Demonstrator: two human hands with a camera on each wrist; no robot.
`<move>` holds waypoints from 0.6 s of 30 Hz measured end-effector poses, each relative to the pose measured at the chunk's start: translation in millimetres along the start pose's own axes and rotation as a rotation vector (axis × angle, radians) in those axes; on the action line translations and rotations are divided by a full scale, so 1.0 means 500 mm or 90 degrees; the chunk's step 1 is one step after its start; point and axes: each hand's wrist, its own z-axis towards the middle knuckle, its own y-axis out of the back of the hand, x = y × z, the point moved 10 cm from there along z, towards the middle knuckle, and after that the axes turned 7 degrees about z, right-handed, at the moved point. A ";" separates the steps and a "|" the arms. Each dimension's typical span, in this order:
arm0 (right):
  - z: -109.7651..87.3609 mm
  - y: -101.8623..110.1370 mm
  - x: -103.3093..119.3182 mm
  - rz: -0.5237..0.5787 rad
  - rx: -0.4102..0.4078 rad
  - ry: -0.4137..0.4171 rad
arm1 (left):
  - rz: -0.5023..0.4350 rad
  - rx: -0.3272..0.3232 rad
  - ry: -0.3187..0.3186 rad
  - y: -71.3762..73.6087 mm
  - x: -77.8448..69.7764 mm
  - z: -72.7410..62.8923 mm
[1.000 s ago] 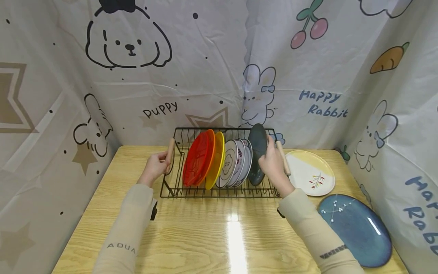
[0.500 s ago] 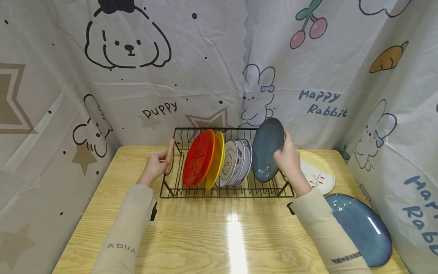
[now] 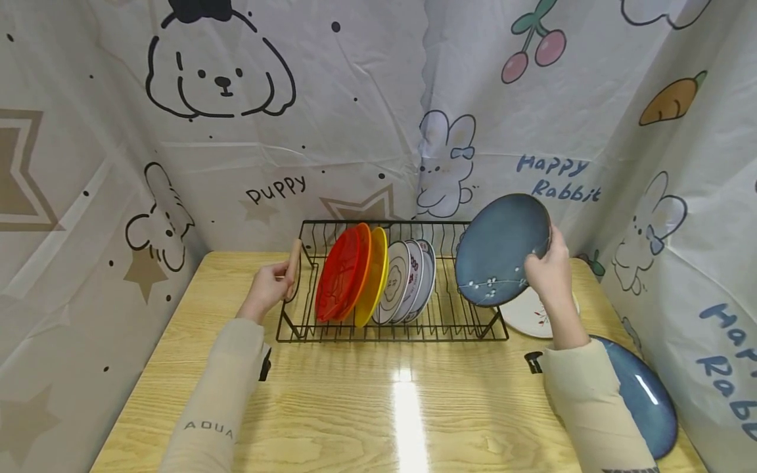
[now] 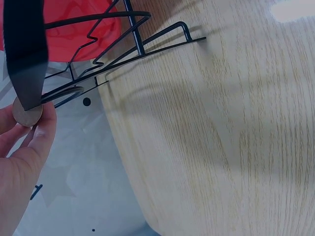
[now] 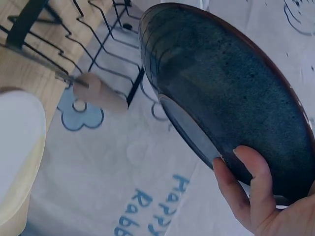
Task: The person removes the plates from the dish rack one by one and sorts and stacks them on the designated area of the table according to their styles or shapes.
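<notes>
My right hand (image 3: 550, 276) grips the rim of a blue oval plate (image 3: 499, 246) with white blossoms, thumb over its face. The plate is raised and tilted at the right end of the black wire dish rack (image 3: 393, 339). In the right wrist view, fingers (image 5: 261, 182) press against the plate's dark underside (image 5: 226, 98). At the rack's left end, my left hand (image 3: 269, 289) holds the wooden handle (image 3: 294, 263). Red plates (image 3: 340, 276), a yellow plate (image 3: 372, 279) and several white patterned plates (image 3: 393, 282) stand upright in the rack.
On the table to the right lie a white and yellow plate (image 3: 523, 315), partly covered by the raised one, and a larger blue plate (image 3: 644, 401), partly behind my right sleeve. A printed curtain (image 3: 367, 131) surrounds the wooden table (image 3: 331, 407).
My right hand has lifted the blue plate out of the rack's right end and carried it right, turning its face toward the head view. My left hand stays on the handle.
</notes>
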 end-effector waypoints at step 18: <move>-0.042 0.165 -0.129 0.116 -0.146 -0.211 | -0.011 0.007 0.012 -0.002 0.004 -0.002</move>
